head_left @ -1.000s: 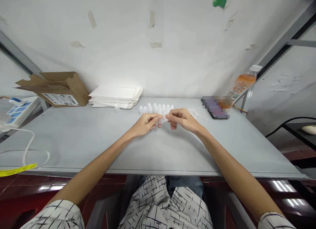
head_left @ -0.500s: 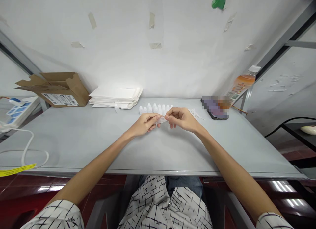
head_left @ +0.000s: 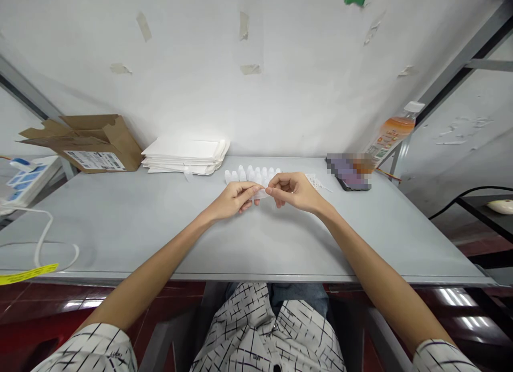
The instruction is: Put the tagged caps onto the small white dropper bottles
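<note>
Sitting close to a grey desk (head_left: pixel 260 249), a person in a white shirt (head_left: pixel 256 329) crossed with dark lines reaches both bare forearms forward over its surface. Beyond the bare front stretch, the left hand (head_left: pixel 232 201) pinches a small translucent piece (head_left: pixel 260 194) between thumb and curled fingers; the right hand (head_left: pixel 296 191) meets it, thumb and forefinger pressed together, apparently pinching its right end. The piece lies level with the middle of the desk, just above it; its finer details are too small to tell. Such fine work would probably go best with the left grip steady but light, so the soft-looking piece does not crease, while the right fingertips do the small movements. Just behind stand small whitish bottles (head_left: pixel 242 172) in a cluster, close enough that a knuckle could knock one. Thin white bits (head_left: pixel 315 181) lie near the right hand. Farthest back, papers (head_left: pixel 184 155) rest beside a cardboard box (head_left: pixel 100 145).
</note>
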Motion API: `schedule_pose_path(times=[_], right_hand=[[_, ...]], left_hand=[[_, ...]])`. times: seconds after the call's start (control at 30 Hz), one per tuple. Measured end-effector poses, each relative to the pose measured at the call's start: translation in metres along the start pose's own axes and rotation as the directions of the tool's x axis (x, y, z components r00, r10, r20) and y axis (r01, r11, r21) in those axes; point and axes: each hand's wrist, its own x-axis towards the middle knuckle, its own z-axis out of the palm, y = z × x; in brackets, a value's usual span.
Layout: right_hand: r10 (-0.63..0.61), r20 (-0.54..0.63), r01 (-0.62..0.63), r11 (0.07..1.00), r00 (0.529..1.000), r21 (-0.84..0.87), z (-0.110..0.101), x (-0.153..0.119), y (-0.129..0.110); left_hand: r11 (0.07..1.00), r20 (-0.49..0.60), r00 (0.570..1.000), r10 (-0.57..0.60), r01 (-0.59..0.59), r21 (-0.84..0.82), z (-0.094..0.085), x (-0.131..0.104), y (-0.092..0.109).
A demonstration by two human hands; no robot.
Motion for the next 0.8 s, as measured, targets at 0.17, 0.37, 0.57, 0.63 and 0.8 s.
schedule_pose_path(times=[0.17, 0.37, 0.57, 0.63, 0.8], right_hand=[[0.004, 0.007, -0.004, 1.0, 1.0, -0.005, 0.0, -0.0002, 0.0006], [0.012, 0.014, -0.011, 1.0, 1.0, -0.026, -0.0001, -0.0002, 0.0005], [0.027, 0.014, -0.026, 0.999, 1.0, -0.028, -0.0013, -0.0007, -0.0015], [0.041, 0.016, -0.041, 0.999, 0.999, -0.011, -0.0028, -0.001, -0.0032], [0.044, 0.029, -0.045, 0.998, 0.999, 0.05, -0.0063, -0.0007, -0.0041]], left_hand=[[1.0, 0.012, 1.0, -0.005, 0.005, 0.012, 0.0007, -0.0005, 0.0016], [0.999, 0.036, 0.999, 0.002, -0.003, 0.038, 0.0009, -0.0007, 0.0012], [0.999, 0.039, 0.999, 0.008, -0.01, 0.041, 0.0016, -0.0011, 0.0023], [1.0, 0.026, 1.0, 0.0, -0.001, 0.023, 0.0016, -0.001, 0.0026], [1.0, 0.011, 1.0, -0.007, 0.007, -0.015, 0.0018, -0.0006, 0.0019]])
